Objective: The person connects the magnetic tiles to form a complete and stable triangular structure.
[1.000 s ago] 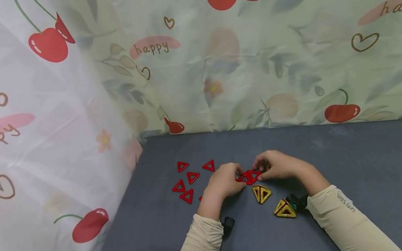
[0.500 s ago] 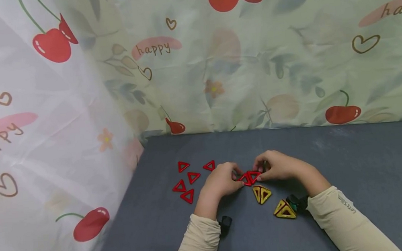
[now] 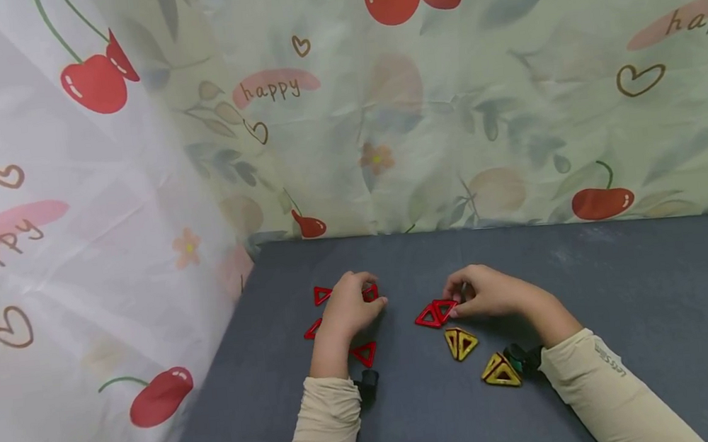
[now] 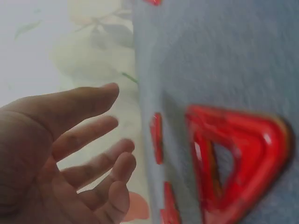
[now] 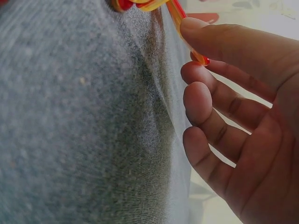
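Observation:
Two red triangular magnetic tiles (image 3: 437, 312) lie edge to edge on the dark table. My right hand (image 3: 485, 291) pinches the right tile of this pair between thumb and fingertips; the right wrist view shows a tile's edge (image 5: 202, 59) there. My left hand (image 3: 351, 307) hovers over the loose red tiles at the left, close to one red tile (image 3: 372, 295). Its thumb and fingers are spread and loosely bent, holding nothing in the left wrist view. A large red triangle (image 4: 266, 154) lies below that hand. Part of the loose group is hidden behind it.
Two pairs of yellow triangular tiles lie in front of the right hand: one pair (image 3: 460, 344) nearer the red pair, another (image 3: 500, 370) beside the black wrist camera (image 3: 521, 358). A red tile (image 3: 372, 353) lies by the left wrist. Patterned cloth (image 3: 396, 124) hangs behind the table.
My left hand has let go of the red pair and moved left over the loose red tiles. The right hand stays on the pair, which has shifted slightly left.

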`<state>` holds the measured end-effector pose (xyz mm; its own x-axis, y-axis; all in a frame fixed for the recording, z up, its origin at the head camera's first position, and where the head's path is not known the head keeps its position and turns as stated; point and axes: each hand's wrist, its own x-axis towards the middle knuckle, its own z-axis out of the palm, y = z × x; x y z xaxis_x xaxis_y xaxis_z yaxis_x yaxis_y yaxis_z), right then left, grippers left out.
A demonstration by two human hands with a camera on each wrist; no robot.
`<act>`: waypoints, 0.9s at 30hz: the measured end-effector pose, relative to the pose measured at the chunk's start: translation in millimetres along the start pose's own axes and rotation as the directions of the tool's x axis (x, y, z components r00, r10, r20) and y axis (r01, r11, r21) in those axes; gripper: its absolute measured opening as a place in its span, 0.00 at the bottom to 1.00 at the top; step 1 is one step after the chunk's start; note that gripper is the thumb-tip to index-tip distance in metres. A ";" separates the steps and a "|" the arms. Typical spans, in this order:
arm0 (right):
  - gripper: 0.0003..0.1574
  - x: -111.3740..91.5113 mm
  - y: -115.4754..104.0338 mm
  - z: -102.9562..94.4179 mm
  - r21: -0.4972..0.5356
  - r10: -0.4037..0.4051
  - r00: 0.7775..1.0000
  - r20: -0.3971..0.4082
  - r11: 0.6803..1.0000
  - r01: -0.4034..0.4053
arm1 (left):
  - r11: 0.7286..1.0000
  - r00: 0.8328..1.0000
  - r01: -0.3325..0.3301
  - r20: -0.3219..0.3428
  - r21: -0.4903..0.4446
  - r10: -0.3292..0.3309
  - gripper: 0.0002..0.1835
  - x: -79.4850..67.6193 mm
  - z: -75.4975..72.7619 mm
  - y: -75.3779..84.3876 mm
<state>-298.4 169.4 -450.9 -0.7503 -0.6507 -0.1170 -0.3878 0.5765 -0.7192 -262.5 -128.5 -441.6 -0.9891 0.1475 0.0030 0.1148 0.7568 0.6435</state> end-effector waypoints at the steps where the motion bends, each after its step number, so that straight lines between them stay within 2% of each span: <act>1: 0.13 0.2 0.1 0.2 -0.001 -0.001 1.000 0.001 1.000 0.001 | 1.000 1.000 0.015 -0.008 0.001 -0.014 0.25 0.9 0.5 -2.8; 4: 0.13 0.5 -0.1 0.5 0.001 -0.004 1.000 0.002 1.000 0.004 | 0.998 0.998 0.055 -0.014 0.012 -0.055 0.29 3.5 3.5 -8.8; 9: 0.13 1.1 -1.1 0.7 0.001 -0.012 1.000 -0.002 1.000 0.012 | 0.993 0.995 0.098 0.020 0.064 -0.099 0.32 5.0 7.1 -13.3; 18: 0.12 2.0 -1.6 1.0 -0.007 -0.005 1.000 -0.005 1.000 0.005 | 0.991 0.997 0.058 0.039 0.122 -0.064 0.21 5.6 5.5 -10.9; 27: 0.12 1.9 0.1 2.3 -0.012 -0.016 1.000 -0.015 1.000 0.016 | 0.990 0.998 0.018 0.064 0.140 -0.027 0.19 5.6 9.0 0.5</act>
<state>-298.6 167.1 -452.8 -0.7519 -0.6523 -0.0955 -0.4061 0.5724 -0.7124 -267.1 -121.5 -448.2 -0.9838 0.1676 -0.0634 0.1090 0.8408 0.5303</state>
